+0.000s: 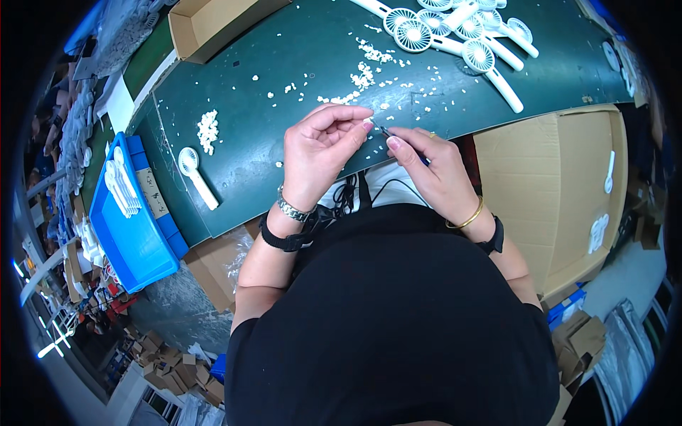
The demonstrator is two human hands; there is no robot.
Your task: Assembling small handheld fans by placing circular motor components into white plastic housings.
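Note:
Over the near edge of the green table, my left hand point(316, 145) is closed in a pinch, thumb against forefinger, on a small white piece point(368, 121). The piece is too small to make out fully. My right hand point(439, 167) is wrapped round a slim dark-tipped hand tool point(384, 130); a bit of blue shows at its handle, and most of it is hidden by the fingers. The tool's tip points at the left fingertips. Just beyond both hands, loose small white pieces point(362, 77) lie scattered on the tabletop.
White handheld fans point(479, 57) are heaped at the far right. One more fan point(189, 162) lies left, near a pile of white pieces point(207, 132). A blue tray point(135, 238) with white parts stands left; a large cardboard box point(522, 192) is at right, another box point(206, 32) far left.

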